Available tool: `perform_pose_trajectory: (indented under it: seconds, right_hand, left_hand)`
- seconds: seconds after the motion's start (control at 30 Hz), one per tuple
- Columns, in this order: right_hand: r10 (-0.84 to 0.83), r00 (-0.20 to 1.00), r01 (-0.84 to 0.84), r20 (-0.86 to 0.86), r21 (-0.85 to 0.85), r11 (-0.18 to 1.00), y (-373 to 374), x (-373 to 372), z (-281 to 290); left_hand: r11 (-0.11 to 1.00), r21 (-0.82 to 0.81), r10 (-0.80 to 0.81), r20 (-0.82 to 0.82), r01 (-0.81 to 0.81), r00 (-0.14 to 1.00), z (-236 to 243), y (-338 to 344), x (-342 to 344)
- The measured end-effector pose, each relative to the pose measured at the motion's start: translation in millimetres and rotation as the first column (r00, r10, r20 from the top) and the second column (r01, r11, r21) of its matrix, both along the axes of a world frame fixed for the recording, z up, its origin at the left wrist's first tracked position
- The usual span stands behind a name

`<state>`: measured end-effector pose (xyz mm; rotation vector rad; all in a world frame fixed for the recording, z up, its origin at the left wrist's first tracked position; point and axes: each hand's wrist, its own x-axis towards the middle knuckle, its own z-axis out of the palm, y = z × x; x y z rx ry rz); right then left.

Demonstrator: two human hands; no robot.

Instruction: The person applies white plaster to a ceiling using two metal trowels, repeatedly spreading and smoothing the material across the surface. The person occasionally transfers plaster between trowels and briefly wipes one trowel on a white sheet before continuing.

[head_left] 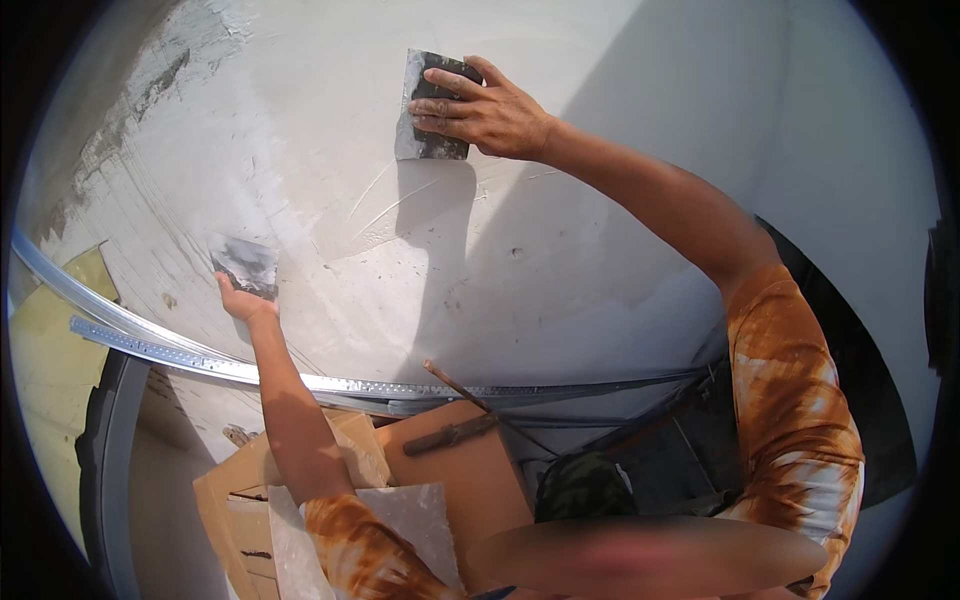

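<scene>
My right hand point(495, 112) is closed round the dark back of a wide putty knife point(424, 140), its fingers spread over the plate. The pale, putty-smeared edge of that knife points left and lies close to or against the whitish wall point(330, 180); exact contact is hard to tell. Lower on the left, my left hand point(247, 303) grips a second wide putty knife point(247, 258) from below, fingers mostly behind it. Grey-white putty and dark patches show on its blade. Fine scratches and rough grey areas mark the wall's surface.
Perforated metal profiles point(190, 348) run in a curve across the wall's lower part. Below them lie cardboard boxes point(400, 440) and a rod-like tool with a dark handle point(450, 435). A yellowish panel point(50, 370) stands at far left, a dark curved sheet point(850, 340) at right.
</scene>
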<state>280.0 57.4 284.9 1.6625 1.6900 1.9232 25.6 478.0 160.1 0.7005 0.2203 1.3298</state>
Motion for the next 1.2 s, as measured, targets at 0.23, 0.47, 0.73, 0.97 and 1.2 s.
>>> perform_pose_trajectory:
  seconds: [0.23, 0.47, 0.73, 0.97, 1.2]
  right_hand:
    - [-0.2, 0.927, 0.327, -0.319, 0.421, 0.846, -166.7, 123.5, -92.4]
    - [-0.124, 0.914, 0.269, -0.386, 0.35, 0.897, -169.1, 60.5, -145.6]
    - [0.169, 0.985, -0.172, -0.033, -0.239, 0.956, 95.2, -120.4, -82.0]
    - [0.076, 0.995, -0.069, 0.06, -0.113, 0.991, 73.8, -73.8, -71.0]
    - [-0.128, 0.98, 0.169, -0.151, 0.297, 0.94, -116.1, 90.4, -104.5]
  left_hand:
    - [0.999, 0.038, -0.015, -0.021, 0.015, 1.0, 2.1, -3.1, -2.1]
    - [1.0, -0.007, 0.021, 0.054, -0.021, 0.998, 14.0, -40.4, -3.0]
    - [0.997, 0.047, 0.053, 0.052, -0.055, 0.997, 12.5, -29.2, -3.7]
    - [0.998, -0.061, 0.033, 0.011, -0.032, 0.999, 21.7, -49.6, -6.8]
    - [0.994, -0.06, 0.09, -0.028, -0.092, 0.996, 21.8, -54.3, -5.3]
